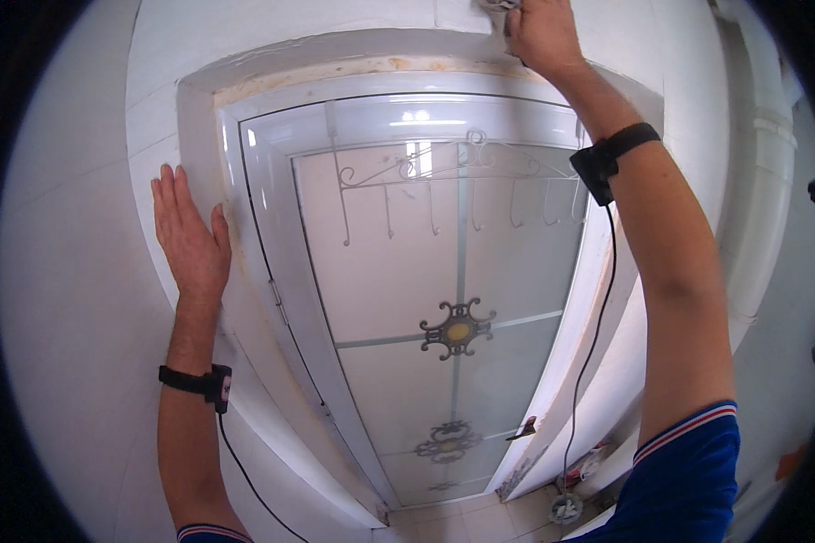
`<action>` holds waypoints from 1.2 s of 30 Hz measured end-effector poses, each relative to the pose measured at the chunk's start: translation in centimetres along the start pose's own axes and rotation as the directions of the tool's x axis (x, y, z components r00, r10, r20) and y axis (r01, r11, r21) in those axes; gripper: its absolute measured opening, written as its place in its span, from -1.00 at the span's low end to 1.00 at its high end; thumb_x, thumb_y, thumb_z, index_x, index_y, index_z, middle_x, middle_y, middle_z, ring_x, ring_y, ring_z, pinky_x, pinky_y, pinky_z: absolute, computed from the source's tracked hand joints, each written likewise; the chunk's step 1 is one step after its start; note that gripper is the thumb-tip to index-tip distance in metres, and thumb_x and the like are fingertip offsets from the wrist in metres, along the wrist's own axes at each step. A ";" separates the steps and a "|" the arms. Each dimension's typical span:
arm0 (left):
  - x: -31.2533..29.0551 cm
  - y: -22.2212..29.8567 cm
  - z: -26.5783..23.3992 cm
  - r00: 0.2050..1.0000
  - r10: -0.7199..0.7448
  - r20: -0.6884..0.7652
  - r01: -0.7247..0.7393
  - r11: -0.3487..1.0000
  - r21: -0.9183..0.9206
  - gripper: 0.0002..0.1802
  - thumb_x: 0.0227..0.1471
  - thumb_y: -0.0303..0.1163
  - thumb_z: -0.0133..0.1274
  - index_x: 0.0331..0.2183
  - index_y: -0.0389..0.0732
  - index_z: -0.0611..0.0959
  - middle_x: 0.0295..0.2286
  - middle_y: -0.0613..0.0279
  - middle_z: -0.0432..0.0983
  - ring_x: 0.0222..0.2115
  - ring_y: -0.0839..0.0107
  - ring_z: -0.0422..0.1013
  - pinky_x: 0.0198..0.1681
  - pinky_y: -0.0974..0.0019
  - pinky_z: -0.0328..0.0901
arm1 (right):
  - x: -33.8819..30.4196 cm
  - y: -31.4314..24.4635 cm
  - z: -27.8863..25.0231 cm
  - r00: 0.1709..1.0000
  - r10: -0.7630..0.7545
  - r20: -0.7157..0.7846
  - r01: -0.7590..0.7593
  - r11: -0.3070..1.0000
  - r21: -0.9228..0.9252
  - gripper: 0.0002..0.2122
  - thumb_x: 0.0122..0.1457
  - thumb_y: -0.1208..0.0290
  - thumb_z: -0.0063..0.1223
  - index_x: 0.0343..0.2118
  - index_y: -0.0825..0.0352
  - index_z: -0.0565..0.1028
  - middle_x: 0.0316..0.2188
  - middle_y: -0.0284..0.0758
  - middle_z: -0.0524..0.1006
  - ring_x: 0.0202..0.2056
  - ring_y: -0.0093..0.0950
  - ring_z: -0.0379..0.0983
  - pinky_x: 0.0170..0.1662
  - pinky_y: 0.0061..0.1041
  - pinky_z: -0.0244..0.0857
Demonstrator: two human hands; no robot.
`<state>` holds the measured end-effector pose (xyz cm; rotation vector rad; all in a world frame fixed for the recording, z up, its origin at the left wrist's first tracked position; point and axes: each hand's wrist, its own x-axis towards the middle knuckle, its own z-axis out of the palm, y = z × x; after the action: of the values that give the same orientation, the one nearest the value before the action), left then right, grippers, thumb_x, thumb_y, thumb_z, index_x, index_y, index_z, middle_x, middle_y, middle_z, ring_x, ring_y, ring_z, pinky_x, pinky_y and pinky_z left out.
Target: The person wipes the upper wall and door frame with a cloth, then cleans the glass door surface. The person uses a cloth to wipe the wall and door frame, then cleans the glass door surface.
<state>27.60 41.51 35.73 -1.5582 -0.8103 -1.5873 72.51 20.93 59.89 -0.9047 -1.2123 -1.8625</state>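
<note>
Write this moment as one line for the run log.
left hand: open, against wall | right hand: gripping pale crumpled item, partly out of view, above door | hook rack: across door's upper part

Cloth (500,5): pale grey
Sleeve (686,484): blue, red-and-white striped cuff
Wrist straps (634,138): black
Wall (290,23): white
Door frame (371,123): white
Door glass (389,281): pale, grey cross-bars
Ornament (458,332): dark grey scrolls, yellow centre
Hook rack (426,180): off-white
Floor tiles (484,523): cream

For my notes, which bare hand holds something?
The right hand, gripping crumpled greyish cloth above the white door frame; the left hand is open against the white wall.
</note>
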 end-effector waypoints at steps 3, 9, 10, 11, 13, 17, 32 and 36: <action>-0.1 -0.2 0.1 1.000 -0.005 0.012 0.005 1.000 0.007 -0.15 0.27 -0.45 0.15 0.45 -0.30 0.15 0.46 -0.16 0.01 0.48 -0.17 -0.08 0.49 -0.15 -0.07 | -1.8 4.8 -0.8 0.997 0.068 0.030 -0.066 0.996 -0.067 -0.54 0.18 0.58 0.00 0.18 0.54 0.44 0.27 0.18 0.35 0.27 0.19 0.26 0.40 0.03 0.16; -0.1 -0.3 0.4 1.000 0.022 -0.013 -0.022 0.999 0.024 -0.17 0.27 -0.48 0.12 0.45 -0.31 0.16 0.46 -0.15 0.03 0.48 -0.16 -0.07 0.48 -0.15 -0.06 | -7.8 19.1 -3.3 0.956 0.290 0.037 -0.250 0.876 -0.412 -0.53 0.42 0.14 -0.07 0.20 0.40 0.50 0.19 0.01 0.54 0.16 0.00 0.50 0.26 -0.11 0.37; -0.1 -0.3 0.4 0.999 0.039 -0.027 -0.038 0.999 0.014 -0.17 0.27 -0.48 0.12 0.45 -0.31 0.16 0.46 -0.15 0.03 0.48 -0.16 -0.07 0.48 -0.15 -0.06 | -9.1 20.9 -3.7 0.954 0.297 0.033 -0.257 0.870 -0.421 -0.52 0.41 0.13 -0.08 0.21 0.40 0.49 0.22 -0.01 0.50 0.19 0.02 0.48 0.28 -0.09 0.34; -0.2 -0.3 0.4 0.998 0.052 -0.043 -0.052 0.999 0.012 -0.17 0.27 -0.48 0.12 0.45 -0.31 0.15 0.46 -0.15 0.03 0.48 -0.16 -0.06 0.48 -0.15 -0.06 | -10.0 22.4 -4.0 0.923 0.380 0.057 -0.318 0.840 -0.440 -0.51 0.40 0.13 -0.09 0.23 0.40 0.47 0.26 -0.04 0.47 0.21 0.04 0.45 0.31 -0.06 0.32; -0.2 -0.3 0.4 0.999 0.040 -0.023 -0.039 0.999 0.021 -0.17 0.27 -0.49 0.11 0.45 -0.32 0.15 0.46 -0.15 0.02 0.48 -0.16 -0.06 0.48 -0.16 -0.06 | -11.6 24.8 -5.2 0.871 0.485 0.077 -0.393 0.782 -0.483 -0.49 0.40 0.13 -0.11 0.24 0.40 0.45 0.30 -0.06 0.43 0.23 0.06 0.43 0.32 -0.03 0.30; -0.2 -0.3 0.3 0.998 0.058 -0.033 -0.057 0.998 0.033 -0.16 0.26 -0.49 0.12 0.45 -0.32 0.14 0.46 -0.16 0.02 0.48 -0.16 -0.06 0.48 -0.16 -0.06 | -11.2 26.5 -6.2 0.766 0.627 0.141 -0.462 0.689 -0.558 -0.50 0.41 0.13 -0.15 0.20 0.42 0.50 0.27 -0.02 0.46 0.21 0.06 0.46 0.31 -0.01 0.32; -0.2 0.3 0.1 1.000 0.012 -0.024 -0.012 1.000 0.017 -0.10 0.23 -0.43 0.20 0.45 -0.32 0.14 0.46 -0.17 0.01 0.49 -0.17 -0.08 0.49 -0.17 -0.08 | -5.6 30.8 2.4 0.946 0.322 0.044 -0.248 0.802 -0.543 -0.61 0.39 0.19 -0.09 0.08 0.36 0.56 0.26 -0.06 0.48 0.33 0.02 0.30 0.33 0.04 0.27; -0.2 0.4 -0.1 1.000 -0.007 -0.005 0.007 1.000 0.023 -0.08 0.22 -0.42 0.23 0.45 -0.33 0.14 0.46 -0.17 0.00 0.49 -0.16 -0.10 0.50 -0.17 -0.10 | -1.3 20.8 2.8 0.918 0.395 0.028 -0.368 0.878 -0.306 -0.56 0.35 0.30 -0.07 0.21 0.38 0.49 0.37 0.01 0.34 0.36 0.05 0.23 0.42 -0.05 0.16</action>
<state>27.90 41.27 35.53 -1.5355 -0.8295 -1.5809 91.39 17.71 68.56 -1.3020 -0.7395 -1.7126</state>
